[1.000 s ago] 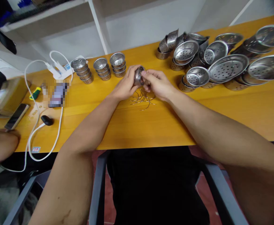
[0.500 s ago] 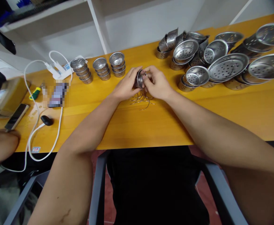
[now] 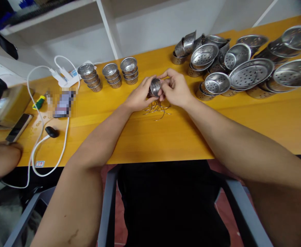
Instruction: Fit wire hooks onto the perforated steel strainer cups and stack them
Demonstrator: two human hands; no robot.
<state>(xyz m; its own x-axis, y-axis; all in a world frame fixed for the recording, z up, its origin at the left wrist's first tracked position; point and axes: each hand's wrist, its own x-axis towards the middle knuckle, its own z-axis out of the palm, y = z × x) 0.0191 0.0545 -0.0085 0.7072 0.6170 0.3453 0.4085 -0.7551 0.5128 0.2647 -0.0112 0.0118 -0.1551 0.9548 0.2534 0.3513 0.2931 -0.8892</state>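
A small metal cup [image 3: 155, 87] is held between my hands above the wooden table. My left hand [image 3: 139, 95] wraps round its left side. My right hand [image 3: 175, 88] has its fingers pinched at the cup's right rim; whether they also hold a wire is too small to tell. Just below the hands, several thin curved wires [image 3: 157, 109] lie in a loose bunch on the table. To the left stand three stacks of small perforated cups: one far left [image 3: 87, 72], a middle one [image 3: 110, 71] and one nearest my left hand [image 3: 129, 65].
Many perforated metal cups and baskets [image 3: 251, 73] crowd the table's right side. On the left are a power strip [image 3: 67, 78], white cables, a phone [image 3: 64, 104], a black plug [image 3: 52, 132], a dark device [image 3: 19, 127] and another person's arm [image 3: 1, 159].
The held cup has tilted so that its opening shows more. My right hand has shifted slightly, its fingers bent higher at the rim.
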